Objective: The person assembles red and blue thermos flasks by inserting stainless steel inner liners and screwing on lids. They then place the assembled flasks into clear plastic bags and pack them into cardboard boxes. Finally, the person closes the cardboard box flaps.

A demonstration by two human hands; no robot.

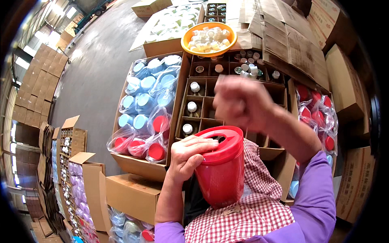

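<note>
A red plastic jug [221, 174] with a round lid stands in front of my checked apron. An opening shows in the top of its lid. My left hand [188, 156] grips it at the lid's rim, fingers over the top and thumb on the side. Over the divided carton, beyond the jug, is my right hand [245, 103], smeared by motion. Its fingers look curled, but whether anything is in them cannot be made out. Bottles with white caps [192, 107] stand in the carton's cells [208, 108], left of my right hand.
An orange basin [187, 47] of white caps rests beyond the carton. To the left, an open box [165, 172] holds bagged blue and red lidded containers. Bagged red ones [318, 117] sit at right. Flattened cardboard [291, 44] lies at the far right, with closed cartons [344, 81] beside it.
</note>
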